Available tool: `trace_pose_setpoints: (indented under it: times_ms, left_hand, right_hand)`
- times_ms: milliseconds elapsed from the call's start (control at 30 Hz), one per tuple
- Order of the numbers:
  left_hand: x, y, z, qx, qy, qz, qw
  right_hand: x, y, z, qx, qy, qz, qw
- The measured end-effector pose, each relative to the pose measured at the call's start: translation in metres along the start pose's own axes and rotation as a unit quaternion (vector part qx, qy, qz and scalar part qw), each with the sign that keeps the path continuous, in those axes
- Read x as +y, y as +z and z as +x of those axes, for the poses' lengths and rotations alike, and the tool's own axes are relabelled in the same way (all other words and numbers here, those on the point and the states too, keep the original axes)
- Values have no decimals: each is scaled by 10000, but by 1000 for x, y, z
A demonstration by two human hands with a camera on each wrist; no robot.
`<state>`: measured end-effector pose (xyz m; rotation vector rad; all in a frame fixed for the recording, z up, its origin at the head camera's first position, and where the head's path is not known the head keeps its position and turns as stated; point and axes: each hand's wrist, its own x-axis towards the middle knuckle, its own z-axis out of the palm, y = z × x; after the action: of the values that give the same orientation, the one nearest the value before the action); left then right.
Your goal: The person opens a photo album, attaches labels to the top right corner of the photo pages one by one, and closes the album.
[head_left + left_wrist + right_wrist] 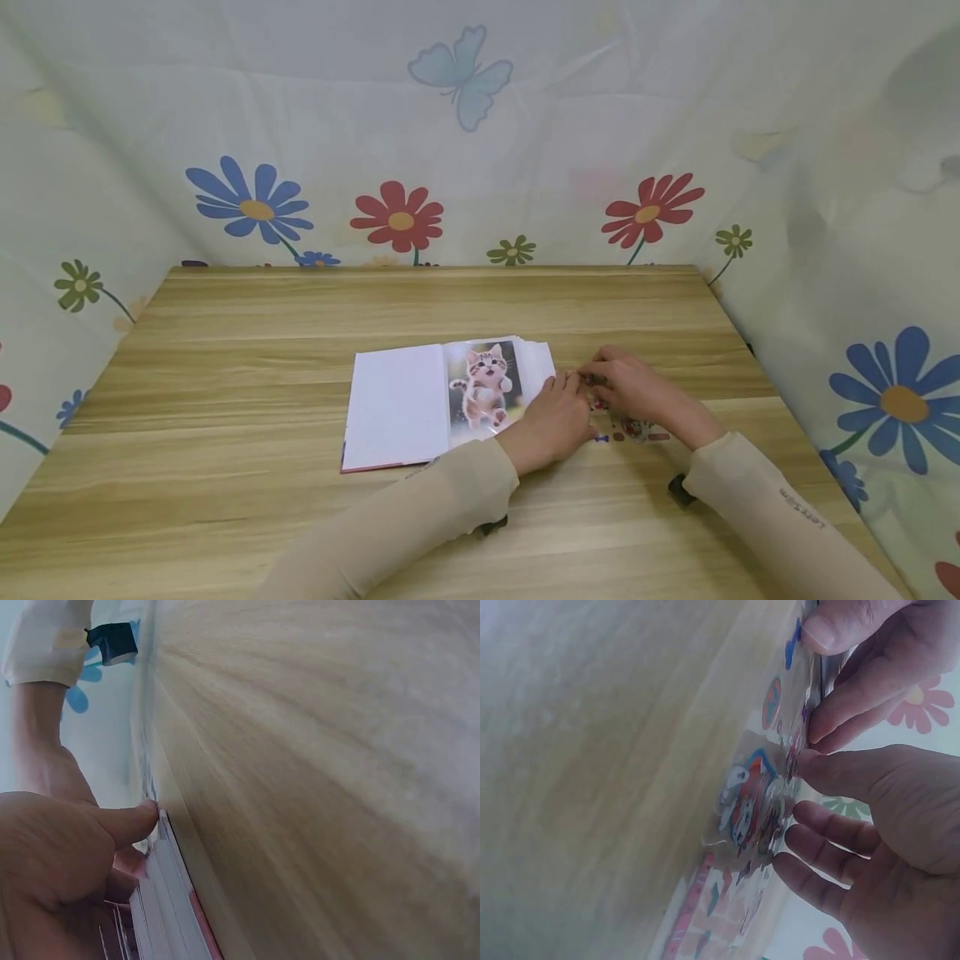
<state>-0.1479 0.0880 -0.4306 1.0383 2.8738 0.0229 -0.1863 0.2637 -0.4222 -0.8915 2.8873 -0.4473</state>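
Note:
A photo album (pixel 396 408) lies spread on the table, a kitten picture (pixel 487 387) in its right-hand sleeve. To its right is a clear sticker sheet (pixel 742 802) with cartoon dogs, a blue bone and other small prints. My left hand (pixel 555 421) rests across the album's right edge and the sheet's near-left part, its thumb by the blue bone sticker (pixel 792 646). From the right, my right hand (pixel 637 387) pinches at the sheet's upper left with thumb and forefinger; its other fingers lie loosely along the sheet. The forefinger's tip is hidden in the right wrist view.
The wooden table (pixel 247 333) ends at a flower-printed cloth (pixel 525 150) behind and at both sides. Several more album pages (pixel 154 915) are stacked under the left hand. A dark wrist strap (pixel 681 490) sits below the right cuff.

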Motion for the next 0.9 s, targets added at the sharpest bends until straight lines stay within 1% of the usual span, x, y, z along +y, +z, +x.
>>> trace_pose_setpoints:
  times_ms: [167, 267, 433, 600, 700, 900]
  left_hand:
    - [0, 0, 0, 114, -35, 36, 9999]
    - [0, 0, 0, 152, -33, 59, 9999]
    - [0, -1, 0, 107, -30, -26, 9999]
    - [1, -2, 1, 57, -35, 6, 10000]
    - [1, -2, 0, 13, -52, -6, 10000]
    - [1, -3, 0, -7, -36, 19, 10000]
  right_hand:
    - [0, -1, 1, 59, -43, 44, 10000]
    - [0, -2, 2, -12, -47, 91, 9999]
    - [0, -5, 4, -185, -13, 122, 9998]
    - [1, -5, 6, -275, 103, 153, 9995]
    - [0, -5, 7, -303, 140, 129, 9994]
    - [1, -5, 8, -254, 57, 139, 9996]
